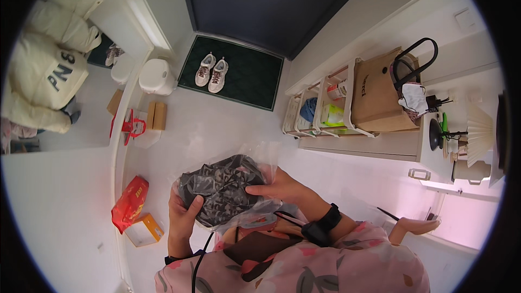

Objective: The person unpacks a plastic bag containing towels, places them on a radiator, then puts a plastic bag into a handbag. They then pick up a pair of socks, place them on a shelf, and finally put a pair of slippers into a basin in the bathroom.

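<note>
A clear plastic bag (266,152) wraps a dark grey camouflage-patterned item (224,191) that looks like soft fabric; its exact kind cannot be told through the wrinkled film. My left hand (183,211) grips its left side, thumb on top. On the right side, my right hand (270,187) grips it too, with the thumb pressed across the upper face and the other fingers partly hidden behind the film. The bundle is held up in front of my chest, above the pale floor (195,126).
White sneakers (211,72) sit on a dark green doormat (248,85) by the dark door (260,4). At left are a white bin (156,76), cardboard box (156,116), red bag (131,203) and orange box (145,231). A rack (346,93) and brown tote (376,89) stand right.
</note>
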Demonstrator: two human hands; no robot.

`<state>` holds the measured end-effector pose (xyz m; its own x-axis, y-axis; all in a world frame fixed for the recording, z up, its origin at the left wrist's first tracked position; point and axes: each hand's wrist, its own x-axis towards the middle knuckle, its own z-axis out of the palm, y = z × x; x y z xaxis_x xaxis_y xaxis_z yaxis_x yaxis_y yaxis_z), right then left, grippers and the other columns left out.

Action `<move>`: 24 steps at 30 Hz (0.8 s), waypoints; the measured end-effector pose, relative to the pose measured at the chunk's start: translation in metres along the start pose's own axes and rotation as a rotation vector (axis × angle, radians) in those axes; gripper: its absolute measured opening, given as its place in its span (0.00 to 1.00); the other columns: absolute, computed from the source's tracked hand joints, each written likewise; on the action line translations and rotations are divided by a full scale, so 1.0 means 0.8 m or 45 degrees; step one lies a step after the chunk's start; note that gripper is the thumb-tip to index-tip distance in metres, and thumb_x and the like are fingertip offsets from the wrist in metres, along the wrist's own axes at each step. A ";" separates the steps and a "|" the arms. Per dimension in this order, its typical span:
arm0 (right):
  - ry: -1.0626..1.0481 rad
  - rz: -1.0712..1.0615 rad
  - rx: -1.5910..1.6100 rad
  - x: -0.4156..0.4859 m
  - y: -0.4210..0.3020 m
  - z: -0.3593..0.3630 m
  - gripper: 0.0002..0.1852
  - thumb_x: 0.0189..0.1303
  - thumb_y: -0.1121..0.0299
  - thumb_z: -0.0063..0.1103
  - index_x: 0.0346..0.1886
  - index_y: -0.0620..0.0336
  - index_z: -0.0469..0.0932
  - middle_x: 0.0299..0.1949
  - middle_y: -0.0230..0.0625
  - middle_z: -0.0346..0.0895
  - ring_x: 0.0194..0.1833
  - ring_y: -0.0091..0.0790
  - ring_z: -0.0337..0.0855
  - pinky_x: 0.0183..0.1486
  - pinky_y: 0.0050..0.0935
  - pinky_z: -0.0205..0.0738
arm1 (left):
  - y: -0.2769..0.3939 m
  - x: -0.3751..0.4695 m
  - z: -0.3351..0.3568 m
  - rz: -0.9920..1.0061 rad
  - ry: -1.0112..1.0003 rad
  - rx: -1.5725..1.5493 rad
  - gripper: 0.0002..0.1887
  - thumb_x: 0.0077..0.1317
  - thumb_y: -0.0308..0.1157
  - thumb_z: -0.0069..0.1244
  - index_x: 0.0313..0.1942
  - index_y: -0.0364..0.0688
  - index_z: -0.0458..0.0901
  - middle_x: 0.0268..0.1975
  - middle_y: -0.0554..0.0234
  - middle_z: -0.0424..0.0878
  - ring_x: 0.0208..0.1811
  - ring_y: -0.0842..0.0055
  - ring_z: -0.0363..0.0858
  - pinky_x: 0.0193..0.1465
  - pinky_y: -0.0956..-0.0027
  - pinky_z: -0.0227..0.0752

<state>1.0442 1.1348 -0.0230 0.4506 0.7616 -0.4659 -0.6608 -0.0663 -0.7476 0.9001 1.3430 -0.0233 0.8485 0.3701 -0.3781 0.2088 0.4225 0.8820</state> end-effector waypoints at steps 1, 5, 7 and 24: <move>0.043 0.050 0.030 0.011 -0.004 -0.001 0.30 0.55 0.73 0.66 0.61 0.65 0.66 0.51 0.33 0.75 0.48 0.25 0.74 0.47 0.24 0.70 | 0.004 0.016 -0.004 -0.049 -0.028 0.001 0.27 0.62 0.26 0.54 0.59 0.34 0.63 0.53 0.58 0.76 0.54 0.76 0.75 0.60 0.71 0.65; 0.201 0.319 -0.083 0.045 -0.018 -0.034 0.28 0.55 0.71 0.66 0.60 0.61 0.69 0.43 0.30 0.76 0.37 0.21 0.74 0.32 0.22 0.69 | 0.004 0.072 -0.008 -0.189 0.076 0.017 0.25 0.65 0.25 0.51 0.61 0.38 0.63 0.51 0.61 0.78 0.49 0.79 0.76 0.51 0.75 0.69; 0.277 0.357 -0.081 0.059 -0.021 -0.063 0.25 0.56 0.69 0.65 0.58 0.59 0.71 0.37 0.27 0.76 0.32 0.19 0.72 0.27 0.21 0.65 | 0.004 0.097 -0.012 -0.311 0.178 0.071 0.24 0.66 0.26 0.49 0.61 0.40 0.64 0.49 0.62 0.79 0.45 0.81 0.77 0.45 0.77 0.70; 1.462 0.431 0.751 0.204 0.190 -0.461 0.12 0.59 0.75 0.50 0.44 0.72 0.70 0.40 0.54 0.75 0.37 0.54 0.82 0.39 0.48 0.81 | -0.029 0.324 0.073 -0.526 0.132 0.431 0.16 0.68 0.32 0.48 0.54 0.39 0.71 0.43 0.58 0.83 0.39 0.78 0.82 0.38 0.77 0.71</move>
<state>1.2389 1.0115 -0.3872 0.2680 -0.2272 -0.9362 -0.8675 0.3658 -0.3371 1.1438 1.3810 -0.1259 0.6138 0.3168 -0.7232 0.6743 0.2661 0.6889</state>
